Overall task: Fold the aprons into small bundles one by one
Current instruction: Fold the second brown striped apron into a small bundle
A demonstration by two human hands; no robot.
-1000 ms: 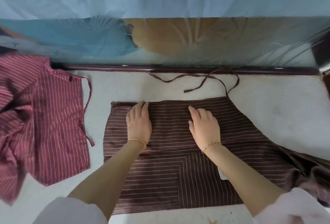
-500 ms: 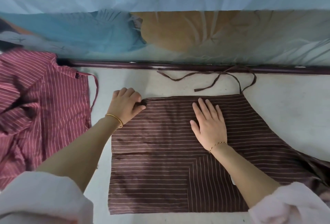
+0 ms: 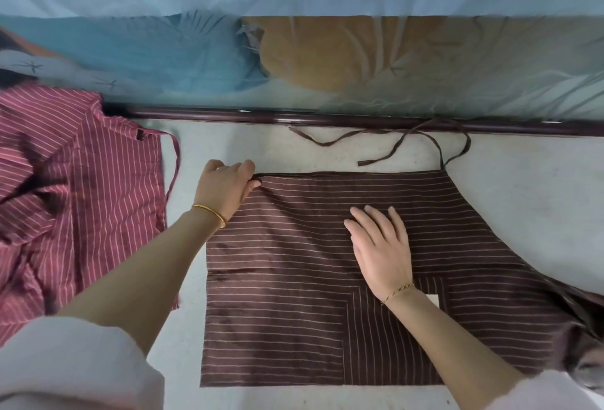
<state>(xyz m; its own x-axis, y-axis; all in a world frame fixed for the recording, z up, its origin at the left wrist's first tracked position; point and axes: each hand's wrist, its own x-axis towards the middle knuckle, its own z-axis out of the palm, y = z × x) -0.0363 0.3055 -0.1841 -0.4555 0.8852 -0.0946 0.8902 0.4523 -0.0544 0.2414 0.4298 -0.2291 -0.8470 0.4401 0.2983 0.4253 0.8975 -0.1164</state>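
Two hands were on the brown apron [image 3: 294,279], lying flat and long left to right near the far edge of the floor [image 3: 529,200]: your left hand [image 3: 225,189] pinched its far left corner, your right hand [image 3: 382,246] lay flat mid-cloth, fingers straight.

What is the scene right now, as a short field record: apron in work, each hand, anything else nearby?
In work: dark brown white-striped fabric apron, lying flat on the pale speckled surface, not yet a bundle
Left: left hand pinches the apron's far left corner
Right: right hand rests flat, palm down, on the apron's middle
Ties: thin brown apron ties lie loose beyond the far edge
Waiting: red white-striped fabric apron, crumpled at the left
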